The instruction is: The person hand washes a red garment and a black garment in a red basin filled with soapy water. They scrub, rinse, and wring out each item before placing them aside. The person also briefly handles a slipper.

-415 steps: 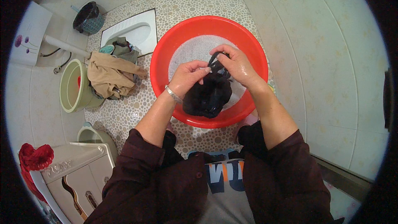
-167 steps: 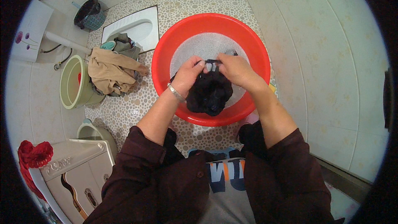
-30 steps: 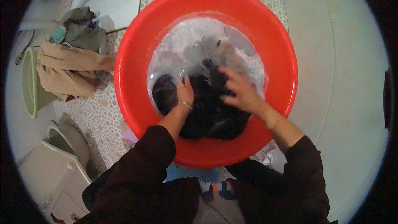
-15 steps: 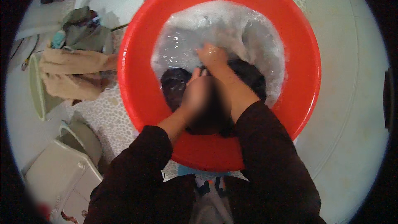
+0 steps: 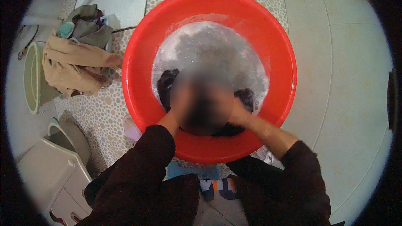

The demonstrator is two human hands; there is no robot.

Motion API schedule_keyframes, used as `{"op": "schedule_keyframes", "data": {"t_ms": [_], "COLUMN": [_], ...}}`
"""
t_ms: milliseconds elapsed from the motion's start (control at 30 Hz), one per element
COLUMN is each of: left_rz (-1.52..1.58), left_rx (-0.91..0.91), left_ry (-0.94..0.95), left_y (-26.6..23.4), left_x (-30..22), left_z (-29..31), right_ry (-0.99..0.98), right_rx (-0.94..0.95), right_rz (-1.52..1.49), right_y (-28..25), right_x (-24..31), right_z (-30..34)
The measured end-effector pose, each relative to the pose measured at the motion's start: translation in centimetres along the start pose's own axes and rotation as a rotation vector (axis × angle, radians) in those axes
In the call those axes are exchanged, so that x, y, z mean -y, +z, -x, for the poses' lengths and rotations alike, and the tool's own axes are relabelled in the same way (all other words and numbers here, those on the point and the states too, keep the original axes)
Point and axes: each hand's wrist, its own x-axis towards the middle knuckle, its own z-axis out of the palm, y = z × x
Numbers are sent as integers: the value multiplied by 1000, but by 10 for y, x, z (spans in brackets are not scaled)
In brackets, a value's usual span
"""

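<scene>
1. The black cloth [image 5: 222, 129] is lying bunched in the near half of the red basin [image 5: 135, 79], soaking in sudsy water [image 5: 209, 42].
2. The left hand [image 5: 182, 100] and right hand [image 5: 236, 111] are resting at the cloth; blur is hiding each grip, so I cannot tell whether either is pinching or spreading.
3. Tan clothing [image 5: 73, 62] is lying left of the basin, beside a pale green bucket [image 5: 31, 79].

Red basin [image 5: 278, 65], sudsy water [image 5: 213, 42], dark cloth [image 5: 166, 83] inside, two forearms [image 5: 272, 134] reaching in, tan garment [image 5: 75, 62] at left
</scene>
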Motion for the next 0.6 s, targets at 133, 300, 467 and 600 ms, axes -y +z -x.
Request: {"op": "schedule_keyframes", "data": {"t_ms": [133,300,467,600], "left_rz": [227,-140,-18,-205], "left_rx": [-32,165,-75,110], "left_ry": [-132,59,59,-12], "left_y": [20,-14,6,-12], "left_x": [12,-26,63,-93], "left_z": [-15,-4,-41,21], "right_ry": [303,519,725,756], "right_rx": [-225,-623,-412,-255], "right_rz": [169,81,244,146], "right_y": [80,98,71,43], "right_x": [-3,-23,-52,-116], "right_z": [-7,-57,-133,-144]}}
